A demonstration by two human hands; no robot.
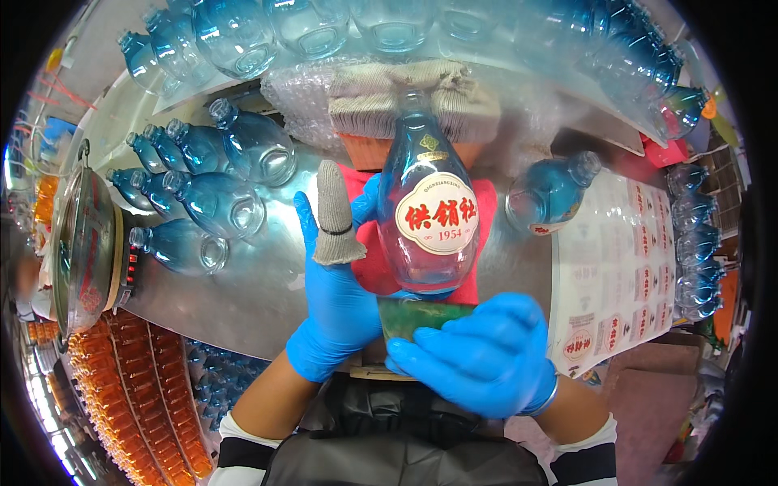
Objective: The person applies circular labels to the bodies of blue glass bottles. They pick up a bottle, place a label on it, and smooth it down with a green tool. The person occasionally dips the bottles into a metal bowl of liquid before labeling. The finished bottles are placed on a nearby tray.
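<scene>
A blue glass bottle (429, 174) with a white label bearing red characters leans on red cloth (486, 215), its neck pointing away from me. Beside its left side is my left hand (344, 283), in a blue glove, with the fingers stretched out and apart. One of them wears a grey knitted finger sleeve (334, 206). Another reaches against the bottle, while the thumb seems to lie under its base, mostly hidden. Just below the base, my gloved right hand (482, 352) is closed on a flat green scraper (417, 320); its fingers are slightly blurred.
Several blue bottles (212, 202) lie on the metal table (267, 300) at left. Another bottle (551, 190) and a label sheet (616, 275) are at right. A grey stack (466, 105) rests on a wooden block behind. More bottles line the back. Amber bottles (134, 389) fill the lower left.
</scene>
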